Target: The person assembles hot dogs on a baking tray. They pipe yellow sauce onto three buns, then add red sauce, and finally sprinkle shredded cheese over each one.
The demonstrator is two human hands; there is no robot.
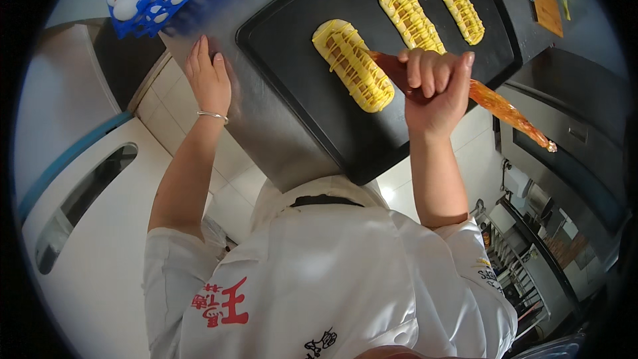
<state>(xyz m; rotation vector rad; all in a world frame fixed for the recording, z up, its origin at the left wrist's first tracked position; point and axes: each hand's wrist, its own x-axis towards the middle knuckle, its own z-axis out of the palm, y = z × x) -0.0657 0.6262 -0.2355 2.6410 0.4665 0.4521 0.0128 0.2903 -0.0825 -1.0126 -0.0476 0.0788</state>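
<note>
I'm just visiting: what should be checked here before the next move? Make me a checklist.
1. Right hand gripping the long, orange-red piping bag: ok, fingers closed around it.
2. Bag's narrow end touching the leftmost oblong, yellow-striped pastry: cannot tell.
3. Left hand off the black rectangular tray: ok, at the silver metal table.
4. Three pastries spaced apart: ok.
5. Blue egg carton away from the tray: ok.
</note>
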